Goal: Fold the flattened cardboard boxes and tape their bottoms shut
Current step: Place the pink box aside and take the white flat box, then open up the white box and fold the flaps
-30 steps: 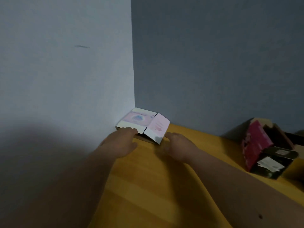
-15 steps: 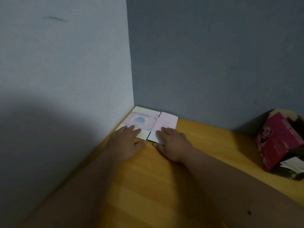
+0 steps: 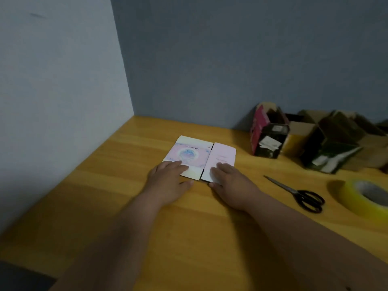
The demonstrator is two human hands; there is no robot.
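Note:
A flattened pink and white cardboard box [image 3: 199,153] lies flat on the wooden table [image 3: 189,227], some way out from the wall corner. My left hand [image 3: 168,179] rests with straight fingers on its near left part. My right hand [image 3: 228,181] presses flat on its near right panel. A roll of yellow tape [image 3: 365,198] lies at the right edge. Black-handled scissors [image 3: 298,194] lie between my right hand and the tape.
Several folded boxes stand along the back wall at the right: a pink and black one [image 3: 268,135], a brown one [image 3: 298,135] and a dark green one [image 3: 333,150]. Walls close the table off at the left and the back.
The flattened box went from partly raised to lying flat, and both hands slid it out of the corner toward me. The view swung right, bringing the scissors and tape into sight.

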